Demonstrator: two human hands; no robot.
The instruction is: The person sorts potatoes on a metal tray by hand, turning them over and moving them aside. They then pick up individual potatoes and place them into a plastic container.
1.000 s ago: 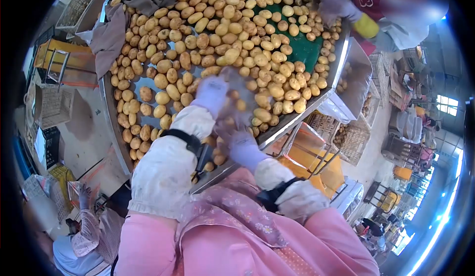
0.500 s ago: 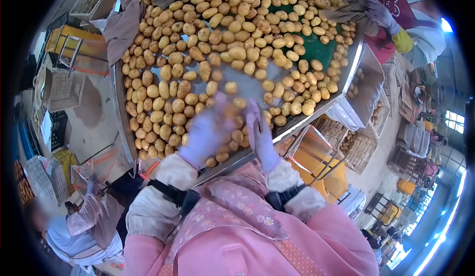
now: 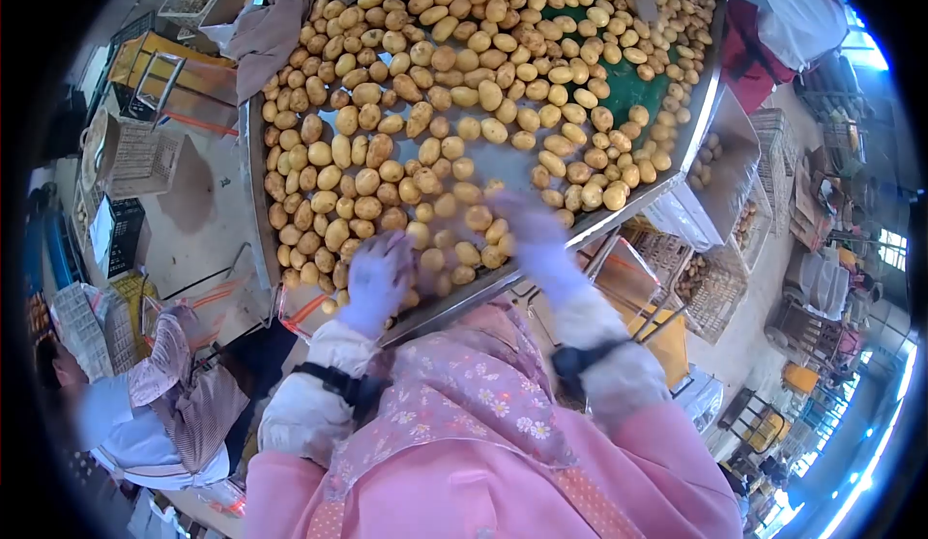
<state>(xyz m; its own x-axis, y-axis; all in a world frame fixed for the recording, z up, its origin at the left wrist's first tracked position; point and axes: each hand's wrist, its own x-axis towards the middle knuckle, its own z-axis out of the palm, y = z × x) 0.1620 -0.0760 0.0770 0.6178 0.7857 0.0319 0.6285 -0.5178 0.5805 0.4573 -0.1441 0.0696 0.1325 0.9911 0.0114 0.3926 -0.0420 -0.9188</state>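
Note:
Yellow potatoes [image 3: 327,201] cover much of a metal-edged sorting table [image 3: 253,191] in front of me. My left hand [image 3: 379,276], in a pale lavender glove, rests at the near-left part of the pile. Its bent fingers lie over potatoes at their tips, with no potato visibly enclosed. Farther right, my right hand [image 3: 534,234] wears the same kind of glove and is smeared by motion. It hovers near several potatoes beside the table's near-right edge; whether it holds one is hidden by the blur. Between the hands, some potatoes are blurred too.
A metal rim [image 3: 667,196] bounds the table on the right. Beyond it stand crates [image 3: 720,302] with potatoes. Grey cloth [image 3: 271,41] drapes over the far-left corner. One person [image 3: 184,394] is at lower left, and another [image 3: 797,17] at upper right.
My hands, close together before, are now apart: the left lower and to the left, the right farther right. Potatoes between them have shifted. The view has tilted slightly.

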